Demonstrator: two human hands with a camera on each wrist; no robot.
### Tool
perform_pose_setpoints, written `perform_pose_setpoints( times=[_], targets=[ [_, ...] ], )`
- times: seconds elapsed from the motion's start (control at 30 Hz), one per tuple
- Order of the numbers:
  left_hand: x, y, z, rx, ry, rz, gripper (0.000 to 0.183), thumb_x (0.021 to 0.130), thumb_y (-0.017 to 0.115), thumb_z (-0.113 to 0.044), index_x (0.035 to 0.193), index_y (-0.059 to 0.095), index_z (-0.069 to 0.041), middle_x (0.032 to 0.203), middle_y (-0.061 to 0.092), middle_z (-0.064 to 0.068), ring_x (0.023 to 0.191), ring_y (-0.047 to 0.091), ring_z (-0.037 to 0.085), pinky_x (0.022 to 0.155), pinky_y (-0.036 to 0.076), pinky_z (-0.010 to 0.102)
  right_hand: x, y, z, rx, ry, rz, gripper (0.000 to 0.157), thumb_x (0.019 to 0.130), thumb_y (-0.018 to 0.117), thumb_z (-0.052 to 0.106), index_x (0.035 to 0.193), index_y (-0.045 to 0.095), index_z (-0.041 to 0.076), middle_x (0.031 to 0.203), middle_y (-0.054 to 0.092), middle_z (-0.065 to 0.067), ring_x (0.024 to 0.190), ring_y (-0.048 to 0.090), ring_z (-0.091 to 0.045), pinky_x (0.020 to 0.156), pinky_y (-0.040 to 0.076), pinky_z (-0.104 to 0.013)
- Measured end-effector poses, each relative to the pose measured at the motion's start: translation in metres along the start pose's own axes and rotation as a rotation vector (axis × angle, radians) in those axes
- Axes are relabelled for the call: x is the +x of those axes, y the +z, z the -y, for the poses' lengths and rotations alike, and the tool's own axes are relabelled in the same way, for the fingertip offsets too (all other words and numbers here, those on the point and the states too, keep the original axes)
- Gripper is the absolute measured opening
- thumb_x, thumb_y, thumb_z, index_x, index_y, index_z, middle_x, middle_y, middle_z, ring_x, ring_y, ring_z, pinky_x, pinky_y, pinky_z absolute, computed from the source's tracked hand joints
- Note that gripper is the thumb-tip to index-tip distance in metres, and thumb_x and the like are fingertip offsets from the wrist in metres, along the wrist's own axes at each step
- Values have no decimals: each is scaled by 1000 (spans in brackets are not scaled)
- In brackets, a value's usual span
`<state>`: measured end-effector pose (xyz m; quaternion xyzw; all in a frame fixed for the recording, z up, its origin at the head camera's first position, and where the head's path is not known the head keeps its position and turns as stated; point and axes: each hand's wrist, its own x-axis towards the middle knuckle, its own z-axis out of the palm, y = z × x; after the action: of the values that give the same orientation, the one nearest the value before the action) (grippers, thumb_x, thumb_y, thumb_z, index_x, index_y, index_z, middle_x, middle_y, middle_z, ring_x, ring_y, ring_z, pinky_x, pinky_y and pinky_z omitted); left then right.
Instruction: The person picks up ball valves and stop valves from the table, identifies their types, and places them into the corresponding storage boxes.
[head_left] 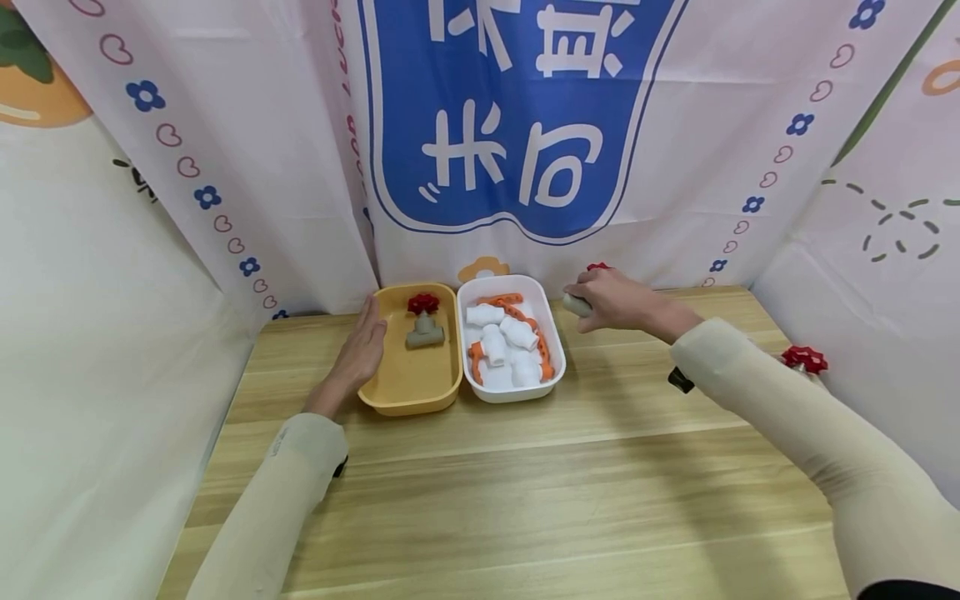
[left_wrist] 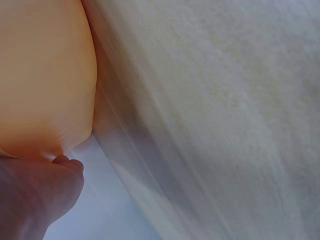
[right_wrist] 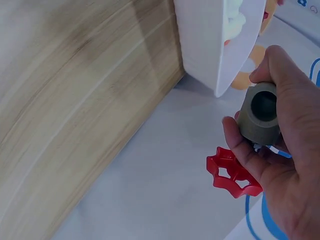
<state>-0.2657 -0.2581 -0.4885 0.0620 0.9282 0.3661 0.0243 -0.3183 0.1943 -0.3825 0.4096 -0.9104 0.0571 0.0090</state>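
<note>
My left hand [head_left: 363,348] rests along the left side of a yellow tray [head_left: 408,383], its fingers straight against the wall. Inside that tray lies a grey pipe valve [head_left: 425,332] with a red handwheel. To the right, beyond the white tray [head_left: 510,395], my right hand [head_left: 615,302] grips another grey valve [head_left: 577,306], held above the back of the table. The right wrist view shows its round open end [right_wrist: 263,106] between thumb and fingers, with the red handwheel [right_wrist: 225,167] sticking out below the fingers.
White pipe fittings [head_left: 519,333] and orange strap-like pieces [head_left: 543,354] fill the white tray, which stands against the yellow one. A further red-wheeled valve [head_left: 804,359] is partly hidden behind my right sleeve. Printed cloth hangs behind the wooden table [head_left: 480,500].
</note>
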Motion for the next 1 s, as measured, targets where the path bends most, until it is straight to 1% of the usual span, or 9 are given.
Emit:
perform_pose_setpoints(
  times=[0.13,0.23,0.4,0.5,0.57,0.7,0.83,1.0],
  targets=[
    [0,0,1,-8,-3,4,63,117,15,-34,168,-9,-8,177,-15,6,164,-11,28,132,1,52,9,-3,10,-6,-24,7,43,82,81,18,120,75,-1,93,71,-13,78,62,-25,71,58,-38],
    [0,0,1,-10,0,6,63,117,15,-34,168,-9,-8,177,-15,7,164,-11,29,132,0,52,15,-5,18,-7,-47,14,42,84,83,20,120,76,0,93,71,-13,78,62,-25,70,57,-36],
    [1,0,2,5,3,2,63,116,14,-34,168,-9,-7,177,-15,8,164,-8,33,132,1,53,23,-7,30,8,-65,36,47,85,85,23,125,75,-1,98,73,-14,81,64,-26,73,59,-36],
    [0,1,1,9,4,-1,62,117,15,-34,168,-9,-7,177,-15,8,164,-8,33,132,2,54,28,-9,37,20,-69,47,50,85,84,22,128,74,-1,99,73,-14,81,64,-26,74,59,-35],
    [0,0,1,7,7,-1,62,117,15,-34,168,-9,-7,177,-14,8,164,-8,33,132,2,55,32,-9,41,24,-83,46,51,86,85,24,129,74,0,100,73,-14,81,64,-25,73,58,-34],
    [-1,-1,-1,4,8,1,64,116,12,-38,168,-9,-7,177,-14,9,164,-8,33,132,2,55,40,-9,49,27,-119,46,48,86,86,29,124,76,2,98,73,-12,80,63,-23,71,57,-31],
    [-2,-1,-2,22,3,7,67,115,8,-44,168,-10,-7,177,-15,9,164,-8,34,132,3,55,48,-8,57,35,-140,58,41,84,84,24,119,77,3,97,73,-11,79,64,-22,72,58,-31],
    [-2,-2,-3,26,4,7,67,115,8,-44,168,-10,-7,177,-15,9,164,-8,35,132,2,55,55,-6,65,32,-159,64,37,83,84,22,115,78,4,92,70,-9,76,62,-21,70,55,-30]
  ],
)
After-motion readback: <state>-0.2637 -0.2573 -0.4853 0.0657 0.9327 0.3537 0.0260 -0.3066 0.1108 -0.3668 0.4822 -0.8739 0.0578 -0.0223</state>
